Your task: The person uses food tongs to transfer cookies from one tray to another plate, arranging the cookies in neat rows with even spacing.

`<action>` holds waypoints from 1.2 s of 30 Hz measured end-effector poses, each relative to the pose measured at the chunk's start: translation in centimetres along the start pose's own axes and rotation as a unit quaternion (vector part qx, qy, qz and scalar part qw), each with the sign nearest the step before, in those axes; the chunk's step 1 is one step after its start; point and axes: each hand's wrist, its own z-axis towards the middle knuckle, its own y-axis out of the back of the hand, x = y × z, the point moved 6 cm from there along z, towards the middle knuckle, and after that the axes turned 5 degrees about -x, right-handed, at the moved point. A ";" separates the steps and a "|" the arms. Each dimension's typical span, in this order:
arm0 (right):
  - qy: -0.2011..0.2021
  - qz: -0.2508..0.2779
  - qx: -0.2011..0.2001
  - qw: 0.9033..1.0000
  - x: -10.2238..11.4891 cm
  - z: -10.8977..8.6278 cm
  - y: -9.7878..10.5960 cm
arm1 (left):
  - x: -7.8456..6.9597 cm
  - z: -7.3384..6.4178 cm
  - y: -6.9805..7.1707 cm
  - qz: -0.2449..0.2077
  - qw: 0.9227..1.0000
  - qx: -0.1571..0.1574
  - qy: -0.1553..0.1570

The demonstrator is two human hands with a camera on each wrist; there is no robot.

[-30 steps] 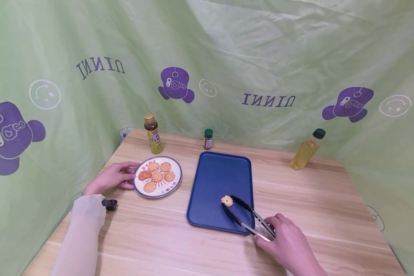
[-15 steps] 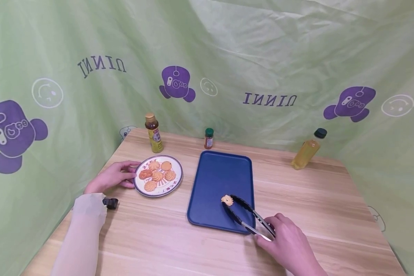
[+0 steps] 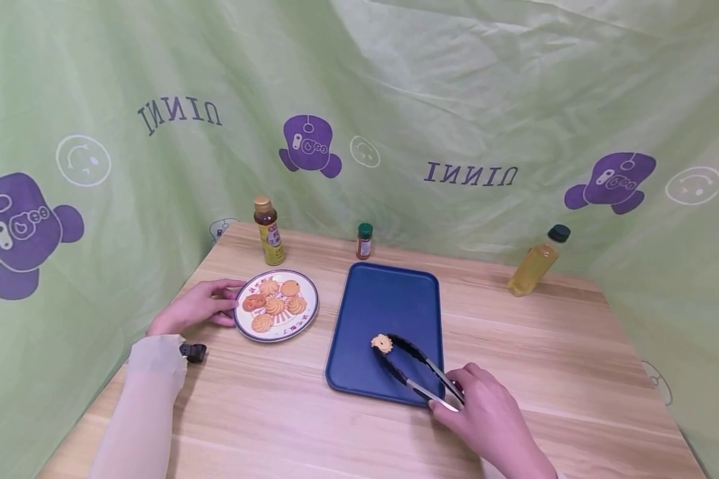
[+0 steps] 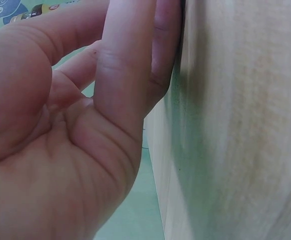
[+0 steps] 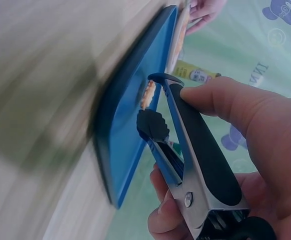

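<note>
My right hand (image 3: 485, 416) grips black-and-silver tongs (image 3: 416, 372), thumb on one arm and fingers curled round the other. Between the tong tips is a small round cookie (image 3: 382, 343), over the lower part of a blue tray (image 3: 389, 299). In the right wrist view the cookie (image 5: 148, 95) shows between the dark tips of the tongs (image 5: 203, 155). At the left, my left hand (image 3: 200, 306) touches the rim of a white plate (image 3: 290, 326) with loosely extended fingers. Several cookies (image 3: 273, 306) of different shapes lie on that plate. The left palm (image 4: 75, 130) holds nothing.
Behind the plate stands a sauce bottle (image 3: 269, 236) with a gold cap. A small green-capped jar (image 3: 364, 243) is behind the tray. At the back right, a yellow bottle (image 3: 533, 269) leans in this view. A green curtain (image 3: 359, 66) hangs behind the wooden table (image 3: 287, 412).
The right hand has moved slightly left, carrying the tongs and the cookie with it over the tray. The left hand stays at the plate.
</note>
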 end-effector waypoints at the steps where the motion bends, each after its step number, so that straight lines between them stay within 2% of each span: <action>1: 0.000 0.002 0.002 1.000 0.3 0.2 -0.1 | 0.0 0.0 0.0 -0.001 1.000 0.001 -0.001; 4: 0.004 0.006 0.007 1.000 1.2 0.9 -0.5 | 0.0 0.0 -0.1 -0.009 1.000 0.005 -0.003; 8: 0.030 0.005 -0.001 1.000 2.6 1.7 -0.8 | 0.1 0.0 -0.2 -0.015 1.000 0.008 0.001; 20: 0.106 0.026 -0.004 0.994 7.5 4.7 -2.0 | -0.2 0.0 -0.1 0.003 1.000 0.003 -0.008; 33: 0.163 0.029 0.020 0.986 12.3 8.3 -4.0 | -0.1 0.1 0.1 0.004 1.000 -0.002 0.005; 36: 0.177 0.024 0.022 0.984 13.3 9.1 -4.3 | 0.0 0.0 0.2 0.004 1.000 -0.001 0.000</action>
